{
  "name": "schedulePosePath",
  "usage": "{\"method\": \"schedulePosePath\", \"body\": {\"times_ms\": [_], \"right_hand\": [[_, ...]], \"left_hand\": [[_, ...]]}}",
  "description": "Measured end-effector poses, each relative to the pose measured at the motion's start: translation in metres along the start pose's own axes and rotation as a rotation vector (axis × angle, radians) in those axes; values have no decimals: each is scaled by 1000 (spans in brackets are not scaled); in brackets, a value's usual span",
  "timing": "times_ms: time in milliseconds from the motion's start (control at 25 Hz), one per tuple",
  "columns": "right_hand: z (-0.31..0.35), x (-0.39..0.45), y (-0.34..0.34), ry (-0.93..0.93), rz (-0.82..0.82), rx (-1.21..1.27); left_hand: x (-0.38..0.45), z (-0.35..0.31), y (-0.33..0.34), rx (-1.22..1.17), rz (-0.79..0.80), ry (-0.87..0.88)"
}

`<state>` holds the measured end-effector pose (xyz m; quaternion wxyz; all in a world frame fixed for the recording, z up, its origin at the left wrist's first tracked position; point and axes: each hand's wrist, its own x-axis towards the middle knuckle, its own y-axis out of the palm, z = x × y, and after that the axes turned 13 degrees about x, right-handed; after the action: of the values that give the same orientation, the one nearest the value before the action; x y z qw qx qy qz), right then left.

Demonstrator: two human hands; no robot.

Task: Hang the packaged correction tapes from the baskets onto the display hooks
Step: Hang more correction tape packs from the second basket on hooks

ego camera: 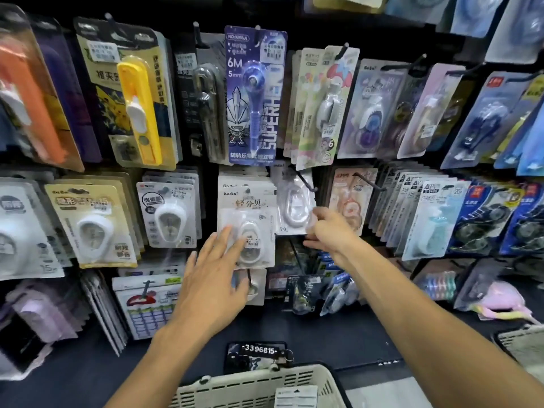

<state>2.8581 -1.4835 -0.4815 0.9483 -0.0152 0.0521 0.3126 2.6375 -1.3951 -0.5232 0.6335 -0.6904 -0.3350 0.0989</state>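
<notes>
Two hands up at the rack, both close to the black hook [307, 181]. Right hand [326, 228] just below and right of that hook, thumb and fingers pinching the lower right corner of a clear-packed white correction tape [294, 206]. Left hand [217, 275] lower and to the left of the hook, fingers spread wide and straight, holding nothing, fingertips lying over the BaBo pack [247, 213] on the neighbouring peg. Correction tape directly under the hook, top edge up at the wire; hang hole threaded or not, cannot tell.

Judged as the seating step. Pinch low on the card, lift the top edge to the hook's upturned tip, line the hole up with it, then push straight back along the wire. Avoid twisting from one corner; thin card likely to flex. Use the flat left hand to press the BaBo pack back and left, away from the hook.

Tight on every side of the hook: BaBo pack touching the tape's left edge, a pink-printed pack [350, 201] just to the right, blue 6M card [256, 92] hanging down just above. Open room only out from the hook toward the body, above the cream basket [259, 387] far below. Withdraw straight out that way, clear of the second hook [379, 188] to the right.
</notes>
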Motion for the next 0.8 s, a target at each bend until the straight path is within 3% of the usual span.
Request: {"method": "schedulePosePath", "body": {"times_ms": [80, 160, 280, 360, 400, 480, 560, 800], "right_hand": [[-21, 2, -1, 60, -22, -39], [-61, -6, 0, 94, -154, -49], [-149, -46, 4, 42, -364, 3], [-226, -84, 6, 32, -367, -130], [-264, -103, 4, 76, -282, -229], [-328, -142, -4, 310, 79, -549], [-373, -165, -25, 458, 365, -924], [-396, -166, -32, 368, 510, -1467]], "left_hand": [[-10, 1, 9, -130, -78, -105], [-29, 11, 34, -150, -70, -196], [-85, 38, 94, -140, 212, -280], [-138, 60, 137, -52, 492, -301], [-164, 71, 155, -19, 655, -309], [-206, 90, 181, 12, 981, -289], [-226, 102, 200, 25, 1157, -219], [-240, 85, 242, -94, 1122, -265]]}}
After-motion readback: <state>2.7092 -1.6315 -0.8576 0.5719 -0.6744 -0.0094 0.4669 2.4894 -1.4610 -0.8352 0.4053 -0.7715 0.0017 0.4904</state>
